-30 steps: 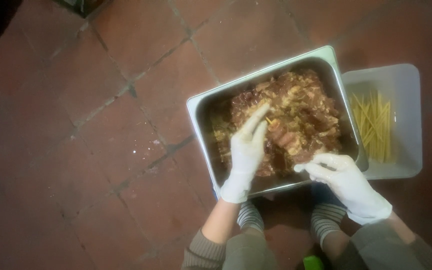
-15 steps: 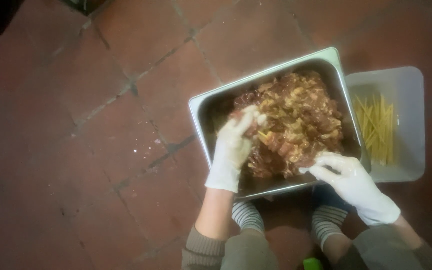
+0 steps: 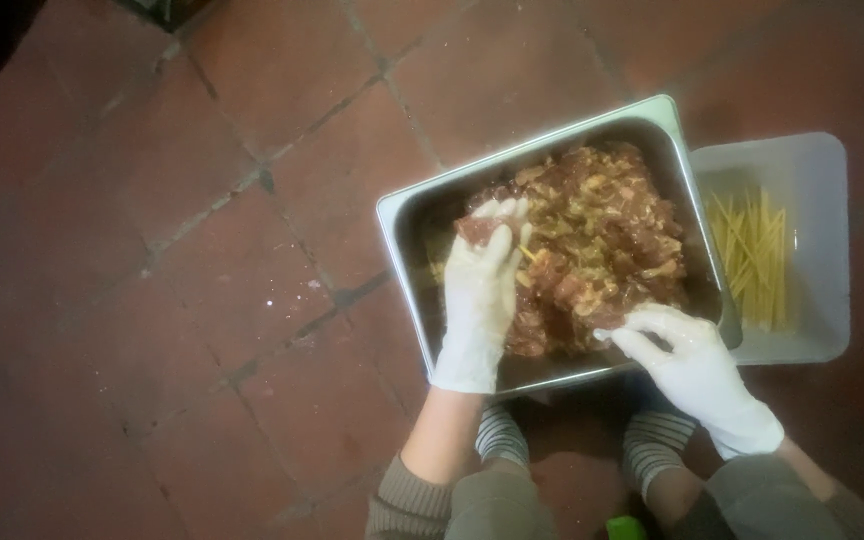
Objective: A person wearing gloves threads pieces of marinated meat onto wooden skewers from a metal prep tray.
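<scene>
A steel pan (image 3: 542,148) on the tiled floor holds a heap of marinated meat pieces (image 3: 602,240). My left hand (image 3: 479,290), in a white glove, lies inside the pan's left part with its fingertips closed on a piece of meat (image 3: 480,228) and a thin wooden stick poking out beside it. My right hand (image 3: 687,365), also gloved, rests at the pan's near right corner, fingers pinching at the edge of the meat heap. What it grips, if anything, is hidden.
A white plastic tub (image 3: 812,180) with several thin wooden skewers (image 3: 752,255) stands right of the pan. Red floor tiles (image 3: 202,300) spread to the left. My striped socks (image 3: 497,435) and knees are just below the pan. A small green object (image 3: 624,527) lies by my feet.
My left hand moved left and farther up inside the pan, lifting a piece of meat at its fingertips. My right hand stayed at the near right corner.
</scene>
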